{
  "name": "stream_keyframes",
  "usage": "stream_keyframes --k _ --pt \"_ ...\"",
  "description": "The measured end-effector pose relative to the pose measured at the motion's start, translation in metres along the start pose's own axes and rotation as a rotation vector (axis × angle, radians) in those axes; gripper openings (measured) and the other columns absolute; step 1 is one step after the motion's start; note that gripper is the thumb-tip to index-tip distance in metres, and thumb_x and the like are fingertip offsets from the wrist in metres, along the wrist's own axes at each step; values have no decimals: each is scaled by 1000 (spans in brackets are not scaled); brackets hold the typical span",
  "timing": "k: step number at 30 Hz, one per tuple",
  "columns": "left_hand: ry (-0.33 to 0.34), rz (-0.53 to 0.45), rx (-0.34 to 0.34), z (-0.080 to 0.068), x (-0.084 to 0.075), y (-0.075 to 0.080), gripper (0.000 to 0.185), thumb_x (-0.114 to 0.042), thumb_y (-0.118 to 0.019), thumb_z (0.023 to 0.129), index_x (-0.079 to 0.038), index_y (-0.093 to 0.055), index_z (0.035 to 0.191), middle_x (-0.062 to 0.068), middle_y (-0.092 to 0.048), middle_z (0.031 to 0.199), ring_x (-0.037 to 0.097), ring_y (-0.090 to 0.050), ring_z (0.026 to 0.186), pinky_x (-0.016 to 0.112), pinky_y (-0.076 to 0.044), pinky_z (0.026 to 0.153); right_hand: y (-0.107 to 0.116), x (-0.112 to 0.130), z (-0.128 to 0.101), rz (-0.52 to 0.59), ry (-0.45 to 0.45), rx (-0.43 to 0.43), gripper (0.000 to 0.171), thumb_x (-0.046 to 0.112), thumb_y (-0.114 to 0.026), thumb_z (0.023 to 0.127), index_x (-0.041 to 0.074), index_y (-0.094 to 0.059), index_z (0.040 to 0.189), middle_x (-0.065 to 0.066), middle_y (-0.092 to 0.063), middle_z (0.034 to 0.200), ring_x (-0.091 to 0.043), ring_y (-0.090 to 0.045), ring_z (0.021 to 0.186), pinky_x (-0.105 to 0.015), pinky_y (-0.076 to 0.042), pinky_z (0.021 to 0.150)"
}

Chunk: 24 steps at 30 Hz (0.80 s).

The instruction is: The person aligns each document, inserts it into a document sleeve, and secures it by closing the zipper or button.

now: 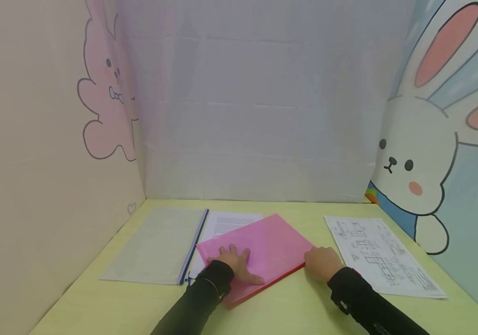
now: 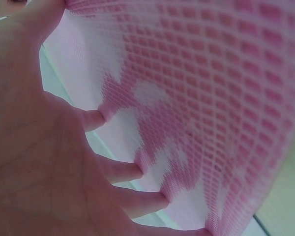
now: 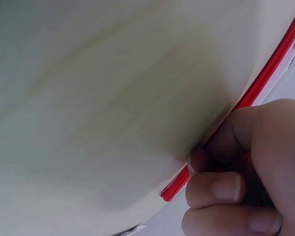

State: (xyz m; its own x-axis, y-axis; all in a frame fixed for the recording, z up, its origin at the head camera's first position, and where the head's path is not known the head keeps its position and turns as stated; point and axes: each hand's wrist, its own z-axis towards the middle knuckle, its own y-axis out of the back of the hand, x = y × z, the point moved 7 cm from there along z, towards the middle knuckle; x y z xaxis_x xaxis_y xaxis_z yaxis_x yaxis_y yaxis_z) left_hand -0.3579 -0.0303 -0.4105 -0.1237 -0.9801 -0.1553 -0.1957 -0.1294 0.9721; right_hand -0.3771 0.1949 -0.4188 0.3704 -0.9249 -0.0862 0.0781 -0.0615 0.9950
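A pink mesh zip folder (image 1: pixel 264 251) with a red zipper edge (image 3: pixel 255 93) lies tilted on the yellow-green table (image 1: pixel 289 307). My left hand (image 1: pixel 234 263) lies flat on its near left part, and its straight fingers (image 2: pixel 123 172) press the pink mesh (image 2: pixel 211 98). At the folder's right corner my right hand (image 1: pixel 321 263) has its fingers (image 3: pixel 216 187) curled round the end of the red zipper edge. Under the folder's far side lies a printed text sheet (image 1: pixel 230 222).
A clear folder with a blue spine (image 1: pixel 159 244) lies to the left. A stack of sheets with diagrams (image 1: pixel 379 253) lies to the right. Cartoon-rabbit panels (image 1: pixel 427 139) wall in the table on three sides.
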Motion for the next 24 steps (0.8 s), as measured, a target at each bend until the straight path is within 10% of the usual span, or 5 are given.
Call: stream_keyframes --k 24 --pt "-3 -12 8 0 0 2 103 -75 -75 72 -23 -44 154 21 -33 160 51 -30 145 80 -33 98 -3 -18 5 -32 -24 5 21 5 -60 93 3 -57 72 -7 -46 61 -24 -44 54 -40 -37 52"
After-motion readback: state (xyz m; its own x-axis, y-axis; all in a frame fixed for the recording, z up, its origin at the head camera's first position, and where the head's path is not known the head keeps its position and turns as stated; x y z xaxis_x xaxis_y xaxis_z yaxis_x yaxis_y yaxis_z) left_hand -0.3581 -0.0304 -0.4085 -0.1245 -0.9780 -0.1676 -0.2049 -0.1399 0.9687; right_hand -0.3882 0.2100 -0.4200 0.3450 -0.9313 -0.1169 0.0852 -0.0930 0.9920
